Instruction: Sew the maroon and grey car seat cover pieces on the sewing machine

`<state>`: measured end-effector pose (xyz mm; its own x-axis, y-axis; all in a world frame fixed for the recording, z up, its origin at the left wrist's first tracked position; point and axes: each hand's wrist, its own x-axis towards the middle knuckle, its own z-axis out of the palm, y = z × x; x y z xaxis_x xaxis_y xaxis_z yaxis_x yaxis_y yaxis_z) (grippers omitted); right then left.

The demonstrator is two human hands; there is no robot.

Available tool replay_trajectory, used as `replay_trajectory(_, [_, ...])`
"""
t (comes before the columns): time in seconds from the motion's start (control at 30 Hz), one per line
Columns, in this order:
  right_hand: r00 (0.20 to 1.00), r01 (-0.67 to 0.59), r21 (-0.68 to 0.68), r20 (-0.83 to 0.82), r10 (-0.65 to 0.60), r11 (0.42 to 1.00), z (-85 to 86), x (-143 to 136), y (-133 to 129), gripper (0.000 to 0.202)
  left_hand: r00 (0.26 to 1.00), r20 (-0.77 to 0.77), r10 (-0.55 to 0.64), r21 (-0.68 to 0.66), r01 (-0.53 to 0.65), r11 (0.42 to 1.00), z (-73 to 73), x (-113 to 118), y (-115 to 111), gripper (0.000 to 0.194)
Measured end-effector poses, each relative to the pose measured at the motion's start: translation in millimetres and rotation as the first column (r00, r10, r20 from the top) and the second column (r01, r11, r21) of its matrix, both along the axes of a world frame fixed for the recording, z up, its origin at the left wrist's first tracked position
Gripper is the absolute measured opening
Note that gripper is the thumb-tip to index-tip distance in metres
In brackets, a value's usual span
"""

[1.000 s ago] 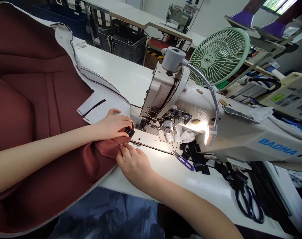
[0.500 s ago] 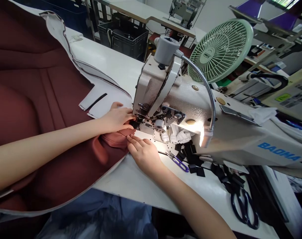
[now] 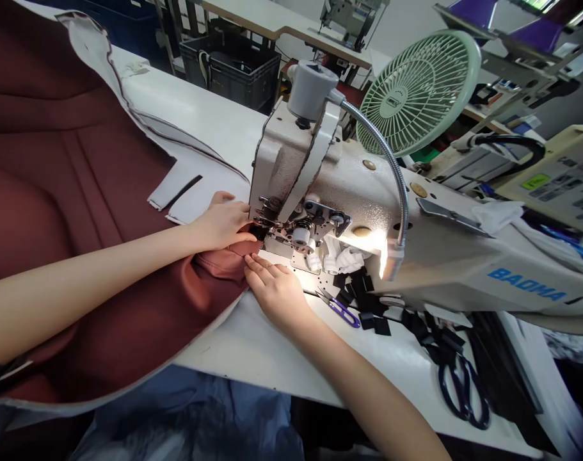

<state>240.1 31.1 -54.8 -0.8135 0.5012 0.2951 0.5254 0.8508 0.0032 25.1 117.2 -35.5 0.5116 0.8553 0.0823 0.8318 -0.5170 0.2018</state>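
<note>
Evidently, the work is partway through. The large dark-red padded cover with pale backing [image 3: 32, 192] already carries seam lines across its panels, so the joining of those appears done. Its near right corner lies at the needle area of the cream metal sewing machine [image 3: 291, 153], with a small black fabric tab [image 3: 258, 232] seemingly at the presser foot. No finished stitching can be made out at that corner; fixing there is judged incomplete. The white slitted flap [image 3: 188, 195] beside it lies loose.

The left hand [image 3: 224, 224] is spread over the cover, thumb apart from the fingers; its fingertips reach the machine head, and whether they pinch the tab cannot be told. The right hand [image 3: 274, 285] rests on the cover's edge, fingers extended, not clenched; any thumb grip beneath is hidden.

Surroundings: purple-handled thread snips [image 3: 342, 310], a scatter of black fabric pieces [image 3: 363, 288] and dark-handled scissors [image 3: 464, 390] lie to the right on the white worktop [image 3: 233, 358], apart from both hands. A pale-green fan [image 3: 416, 96] stands behind the machine; a grey plastic crate [image 3: 238, 70] sits beyond the worktop.

Obstructions: the machine head partly screens the needle point, and the cover's bulk overhangs the near edge.
</note>
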Motion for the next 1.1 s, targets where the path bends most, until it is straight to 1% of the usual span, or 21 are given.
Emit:
replay_trajectory(0.1, [1.0, 0.015, 0.032, -0.008, -0.015, 0.999, 1.7, -0.2, 0.7, 0.027, 1.0, 0.022, 0.013, -0.035, -0.012, 0.999, 1.3, -0.2, 2.7, 0.028])
replay_trajectory(0.23, [0.999, -0.018, 0.11, -0.042, 0.022, 0.994, 4.8, -0.5, -4.2, 0.027, 0.998, 0.055, -0.022, -0.045, 0.024, 0.999, 1.2, -2.8, 0.0, 0.025])
replay_trajectory(0.3, [0.998, -0.035, 0.121, -0.037, 0.04, 0.992, 5.0, -0.4, -6.9, 0.027, 0.998, 0.06, -0.029, -0.036, 0.031, 0.999, 0.3, -4.4, -1.6, 0.025])
replay_trajectory(0.4, [0.999, -0.041, 0.09, -0.006, 0.041, 0.995, 3.5, 0.2, -8.1, 0.026, 0.998, 0.053, -0.044, -0.042, 0.046, 0.998, -0.4, -5.7, -1.7, 0.026])
replay_trajectory(0.5, [1.0, -0.029, 0.048, 0.006, 0.029, 0.998, 1.2, 0.4, -4.1, 0.027, 0.996, 0.05, -0.073, -0.023, 0.074, 0.997, -0.8, -5.9, 3.1, 0.029])
replay_trajectory(0.57, [1.0, -0.012, 0.006, 0.008, 0.012, 1.0, 0.0, 0.0, 1.2, 0.027, 0.995, 0.055, -0.086, -0.007, 0.086, 0.996, -2.0, -6.4, 10.9, 0.031])
replay_trajectory(0.67, [0.999, 0.043, -0.069, 0.022, -0.042, 0.997, -1.2, -1.8, 9.9, 0.028, 0.99, 0.06, -0.131, 0.014, 0.131, 0.991, -3.8, -8.4, 28.8, 0.031])
replay_trajectory(0.73, [0.996, 0.084, -0.096, 0.027, -0.082, 0.992, -1.6, -3.3, 13.6, 0.029, 0.985, 0.044, -0.169, 0.027, 0.168, 0.985, -1.4, -9.1, 39.0, 0.028])
replay_trajectory(0.8, [0.993, 0.114, -0.098, 0.032, -0.112, 0.989, -1.9, -4.7, 14.5, 0.03, 0.982, -0.009, -0.189, 0.035, 0.19, 0.981, 6.3, -6.6, 39.9, 0.024])
replay_trajectory(0.87, [0.991, 0.133, -0.082, 0.04, -0.13, 0.988, -2.8, -5.9, 13.1, 0.031, 0.98, -0.085, -0.179, 0.067, 0.185, 0.981, 17.9, 0.8, 26.3, 0.024])
replay_trajectory(0.93, [0.988, 0.149, -0.074, 0.053, -0.145, 0.986, -4.3, -7.3, 10.6, 0.031, 0.966, -0.199, -0.167, 0.118, 0.193, 0.974, 28.1, 11.1, -1.2, 0.024])
replay_trajectory(0.97, [0.987, 0.157, -0.078, 0.057, -0.153, 0.984, -5.2, -8.3, 9.5, 0.031, 0.946, -0.27, -0.178, 0.127, 0.218, 0.968, 30.5, 15.6, -18.1, 0.025])
replay_trajectory(1.03, [0.984, 0.174, -0.101, 0.057, -0.169, 0.979, -6.2, -10.5, 7.5, 0.032, 0.916, -0.354, -0.189, 0.111, 0.242, 0.964, 27.7, 20.5, -51.6, 0.029])
replay_trajectory(1.1, [0.982, 0.187, -0.142, 0.054, -0.181, 0.972, -4.0, -11.9, 5.3, 0.036, 0.941, -0.308, -0.143, 0.127, 0.189, 0.974, 15.6, 18.8, -76.6, 0.035])
